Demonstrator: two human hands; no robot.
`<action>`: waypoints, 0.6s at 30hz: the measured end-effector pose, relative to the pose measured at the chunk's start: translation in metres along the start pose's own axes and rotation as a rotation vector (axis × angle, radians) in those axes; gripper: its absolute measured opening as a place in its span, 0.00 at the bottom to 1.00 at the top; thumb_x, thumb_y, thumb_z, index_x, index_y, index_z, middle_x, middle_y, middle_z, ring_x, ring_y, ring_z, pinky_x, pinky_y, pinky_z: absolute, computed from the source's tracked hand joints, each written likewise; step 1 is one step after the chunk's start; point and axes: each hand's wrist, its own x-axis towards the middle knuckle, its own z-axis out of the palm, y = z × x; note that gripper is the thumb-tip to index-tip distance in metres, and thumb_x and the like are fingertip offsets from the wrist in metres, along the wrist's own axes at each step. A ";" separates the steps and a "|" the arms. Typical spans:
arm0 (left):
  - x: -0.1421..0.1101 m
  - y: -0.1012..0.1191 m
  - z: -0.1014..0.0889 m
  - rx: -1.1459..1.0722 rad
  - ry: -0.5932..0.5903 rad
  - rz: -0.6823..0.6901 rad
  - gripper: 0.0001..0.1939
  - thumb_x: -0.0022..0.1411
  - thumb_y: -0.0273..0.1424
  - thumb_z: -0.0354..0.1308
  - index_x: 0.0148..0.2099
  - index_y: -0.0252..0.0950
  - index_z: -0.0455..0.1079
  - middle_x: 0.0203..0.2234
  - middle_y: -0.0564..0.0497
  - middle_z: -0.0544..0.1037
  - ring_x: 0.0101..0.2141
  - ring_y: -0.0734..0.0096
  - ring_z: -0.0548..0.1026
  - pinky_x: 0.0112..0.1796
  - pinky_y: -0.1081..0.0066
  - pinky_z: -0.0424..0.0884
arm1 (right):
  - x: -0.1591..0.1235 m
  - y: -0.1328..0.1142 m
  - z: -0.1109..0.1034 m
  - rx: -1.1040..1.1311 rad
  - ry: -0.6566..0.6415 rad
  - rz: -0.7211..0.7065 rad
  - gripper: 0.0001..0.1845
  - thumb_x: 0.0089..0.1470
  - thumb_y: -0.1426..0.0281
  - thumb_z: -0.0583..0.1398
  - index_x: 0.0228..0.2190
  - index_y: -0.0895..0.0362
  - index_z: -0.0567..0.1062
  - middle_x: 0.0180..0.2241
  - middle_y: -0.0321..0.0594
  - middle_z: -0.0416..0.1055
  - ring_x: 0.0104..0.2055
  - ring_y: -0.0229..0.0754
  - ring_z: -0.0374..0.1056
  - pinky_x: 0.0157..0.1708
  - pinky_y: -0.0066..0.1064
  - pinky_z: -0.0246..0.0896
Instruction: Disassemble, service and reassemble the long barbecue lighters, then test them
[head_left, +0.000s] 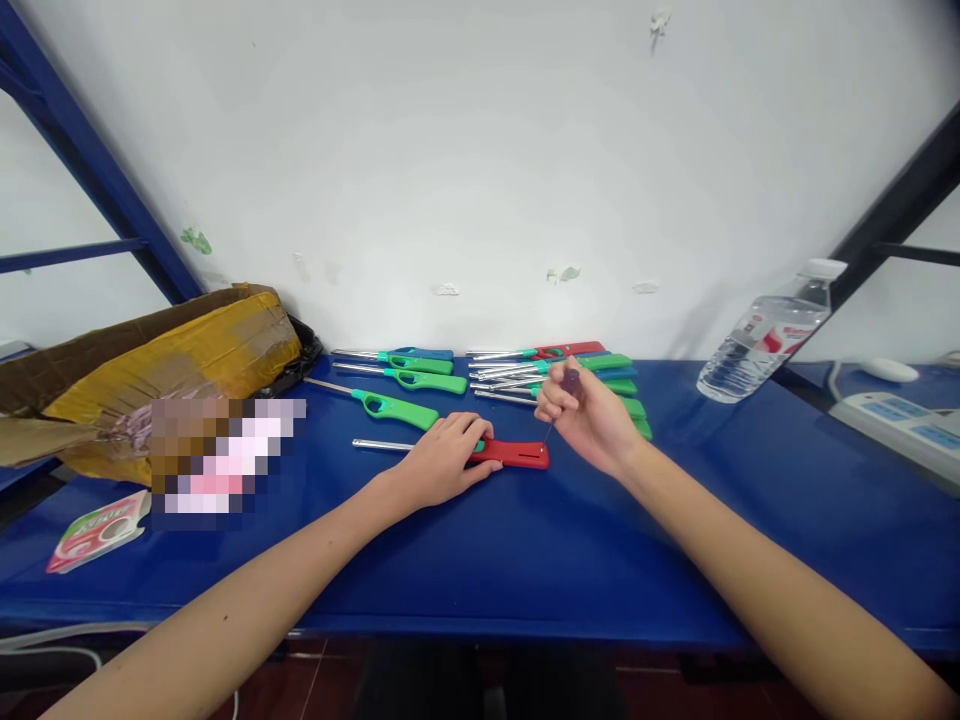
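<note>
A red long-necked gas lighter lies on the blue table with its metal tube pointing left. My left hand is closed over its trigger part and presses it down. In my right hand is a screwdriver with a dark handle, held nearly upright. Its thin shaft slants down to the handle end of the red lighter; whether the tip sits in a screw is too small to tell. Just beyond my left hand lies a green lighter. Behind my right hand is a bunch of several lighters, mostly green, partly hidden.
Two more lighters, one green and one blue, lie near the wall. A taped cardboard box stands left, by a torn card pack. At right are a tilted water bottle and a power strip.
</note>
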 end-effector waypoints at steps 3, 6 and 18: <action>0.000 0.000 0.000 -0.004 0.002 -0.004 0.12 0.67 0.40 0.55 0.46 0.38 0.63 0.45 0.46 0.72 0.46 0.58 0.69 0.47 0.61 0.66 | -0.004 0.000 0.004 -0.018 -0.046 -0.006 0.24 0.59 0.49 0.55 0.22 0.53 0.67 0.16 0.28 0.41 0.19 0.36 0.47 0.24 0.30 0.57; -0.001 0.000 0.000 -0.002 -0.007 -0.005 0.12 0.67 0.39 0.56 0.46 0.38 0.63 0.45 0.46 0.71 0.47 0.58 0.69 0.48 0.61 0.66 | -0.006 0.000 0.004 0.013 -0.077 -0.009 0.18 0.57 0.53 0.59 0.25 0.53 0.69 0.16 0.28 0.44 0.19 0.36 0.46 0.23 0.29 0.56; -0.001 -0.001 0.000 -0.001 -0.020 -0.007 0.13 0.67 0.39 0.56 0.47 0.38 0.62 0.47 0.46 0.71 0.48 0.57 0.69 0.49 0.60 0.65 | -0.002 -0.002 -0.002 0.006 -0.066 0.009 0.30 0.59 0.48 0.54 0.15 0.54 0.59 0.16 0.29 0.43 0.19 0.36 0.44 0.25 0.31 0.56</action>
